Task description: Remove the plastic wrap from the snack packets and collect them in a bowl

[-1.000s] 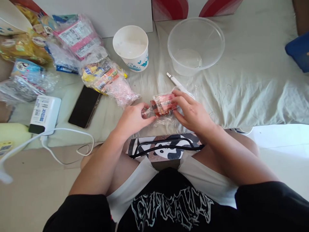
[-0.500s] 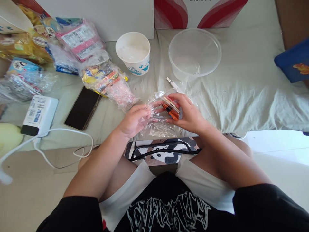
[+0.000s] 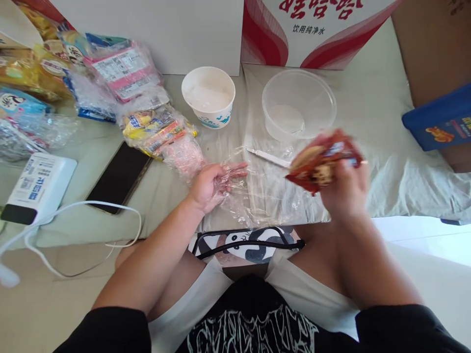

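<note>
Taking 12 o'clock as straight away from the person, the right hand (image 3: 346,193) grips a red snack packet (image 3: 322,164) by its right-hand end, thumb on top, with the free end pointing to 9 o'clock. The packet appears to be held above the pale green cloth (image 3: 371,105), at 5 o'clock from the clear plastic tub (image 3: 275,125); blur hides its finer print. The left hand (image 3: 211,189) has its longer fingers stretched out and slightly apart among clear plastic film (image 3: 270,206), which spreads towards its 3 o'clock; whether the thumb pinches any of it I cannot tell. A white craft knife (image 3: 274,159) lies at the packet's 9 o'clock, and a paper cup (image 3: 217,117) stands at 12 o'clock from the left hand.

The packet should be light and pliable, its glossy skin rather slippery, and the contents may crush under a hard squeeze. A flat edge or corner makes the best hold, with gentle pressure. The film looks thin, clingy and quick to crumple; its loose rim is the place to take it.
</note>
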A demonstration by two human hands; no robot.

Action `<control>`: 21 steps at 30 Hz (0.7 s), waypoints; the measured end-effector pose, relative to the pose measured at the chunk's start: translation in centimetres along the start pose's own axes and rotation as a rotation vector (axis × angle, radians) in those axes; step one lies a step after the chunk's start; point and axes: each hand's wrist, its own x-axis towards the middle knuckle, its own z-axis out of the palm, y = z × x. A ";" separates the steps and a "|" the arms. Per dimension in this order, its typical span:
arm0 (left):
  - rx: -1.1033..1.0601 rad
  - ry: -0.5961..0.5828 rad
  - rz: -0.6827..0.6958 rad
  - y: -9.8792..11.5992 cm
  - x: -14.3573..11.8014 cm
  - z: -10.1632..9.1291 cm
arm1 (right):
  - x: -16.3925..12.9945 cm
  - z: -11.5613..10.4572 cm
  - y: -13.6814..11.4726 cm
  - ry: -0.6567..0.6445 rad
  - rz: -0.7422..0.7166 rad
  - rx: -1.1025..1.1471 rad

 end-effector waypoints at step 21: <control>0.161 -0.083 0.042 0.0 -0.8 -0.8 | 7.9 1.8 -5.6 -0.143 -0.464 -0.874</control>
